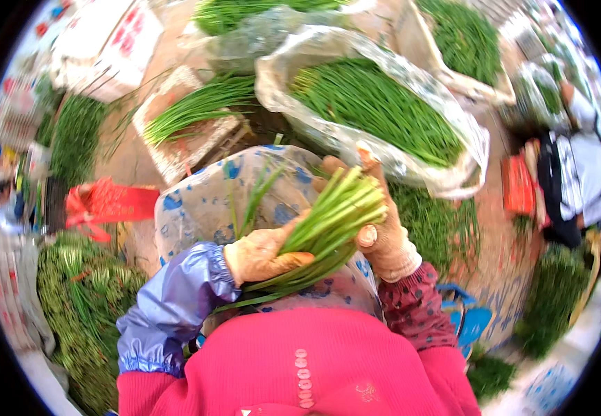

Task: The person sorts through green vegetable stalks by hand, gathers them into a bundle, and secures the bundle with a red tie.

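My left hand (269,255), in a worn orange-tan glove, grips a bundle of green leafy stalks (326,223), likely garlic chives, over my lap. The pale cut ends point up and right, and the leaves trail down to the left. My right hand (383,229), gloved too, is at the pale ends with its thumb and fingers spread apart. A few loose green blades (259,200) lie on the blue-patterned plastic cover (191,208) across my lap. Beyond it, a smaller heap of stalks (201,106) rests on a foam block (168,156).
Ahead stands a plastic-lined container (474,130) of green stalks, with a foam box (505,93) of greens behind it. A red plastic bag (113,205) and piled greens (87,312) are at left. Loose greens (430,223) cover the floor at right, where another person (581,171) is seen.
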The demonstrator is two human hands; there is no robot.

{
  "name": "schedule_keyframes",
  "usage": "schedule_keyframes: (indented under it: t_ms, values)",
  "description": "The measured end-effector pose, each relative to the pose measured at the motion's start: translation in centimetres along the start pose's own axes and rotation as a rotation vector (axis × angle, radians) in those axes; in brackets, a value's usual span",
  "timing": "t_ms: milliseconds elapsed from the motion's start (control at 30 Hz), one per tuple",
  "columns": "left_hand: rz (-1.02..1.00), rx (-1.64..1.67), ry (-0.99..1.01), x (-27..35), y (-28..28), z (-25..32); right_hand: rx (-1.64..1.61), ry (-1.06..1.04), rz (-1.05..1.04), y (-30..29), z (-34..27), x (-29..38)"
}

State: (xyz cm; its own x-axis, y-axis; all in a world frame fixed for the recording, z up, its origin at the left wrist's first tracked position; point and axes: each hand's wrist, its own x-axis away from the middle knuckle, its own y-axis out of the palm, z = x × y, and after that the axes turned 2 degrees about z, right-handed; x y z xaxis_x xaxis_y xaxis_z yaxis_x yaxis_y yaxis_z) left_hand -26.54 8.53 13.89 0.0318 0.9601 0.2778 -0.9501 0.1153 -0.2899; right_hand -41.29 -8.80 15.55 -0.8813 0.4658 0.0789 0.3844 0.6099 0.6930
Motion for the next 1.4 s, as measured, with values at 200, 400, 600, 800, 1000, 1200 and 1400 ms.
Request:
schedule_keyframes:
  t_ms: [200,400,600,800,1000,1200,1400]
  values:
    - [-0.027,-0.099,-0.121,-0.7,-0.8,3.3,0.229,-0.005,0.123,3.5,-2.2,0.0]
    - [0.151,0.085,0.077,-2.1,-2.4,1.1,0.533,-0.446,0.109,5.3,-13.7,-3.9]
    - [-0.045,0.432,0.062,-5.6,-2.7,-3.2,0.771,-1.004,-0.135,9.9,-31.9,-1.5]
    - [-0.164,-0.262,0.151,-6.2,-3.6,-0.8,0.971,-1.114,0.214,10.1,-34.0,-7.3]
    - [-0.212,-0.329,0.127,-2.4,-12.5,6.7,1.038,-0.796,-0.093,9.2,-33.6,-10.4]
    - [0.158,0.451,0.789,-3.1,-19.5,14.7,0.763,-0.376,-0.386,16.6,-24.6,-10.0]
    - [0.203,0.887,0.868,-6.5,-11.2,12.0,0.403,0.02,-0.522,16.1,-14.6,-12.1]
